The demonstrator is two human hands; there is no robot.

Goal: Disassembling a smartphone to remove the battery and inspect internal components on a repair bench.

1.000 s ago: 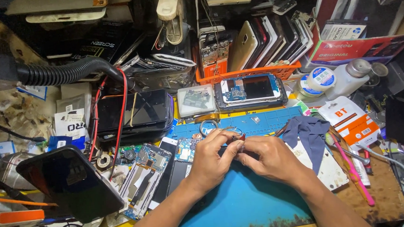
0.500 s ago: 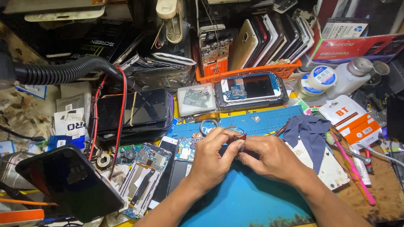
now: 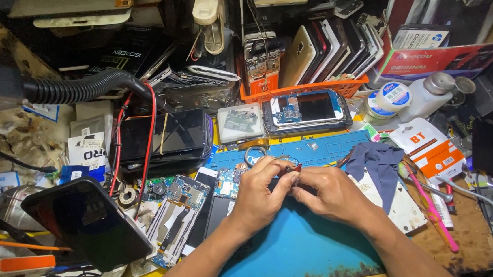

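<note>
A small dark part with a reddish tip (image 3: 292, 168) is pinched between both hands at centre frame, over the blue work mat (image 3: 301, 256).

Its long axis cannot be made out. The left hand (image 3: 260, 194) and right hand (image 3: 329, 194) are both curled shut on it, fingertips meeting, equally near. A dismantled phone (image 3: 305, 110) lies above; a dark cloth (image 3: 380, 161) lies to the right.

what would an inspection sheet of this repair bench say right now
surface: blue work mat on a crowded bench
job's things: small dark part pinched between both hands; too small to identify
clutter: opened phone, circuit boards, dark cloth, pink tool, white bottle
grippers: left hand and right hand meet above the mat, fingertips closed on the part
cables: red wire, black ribbed hose
surroundings: phones upright in an orange basket, cardboard box
</note>
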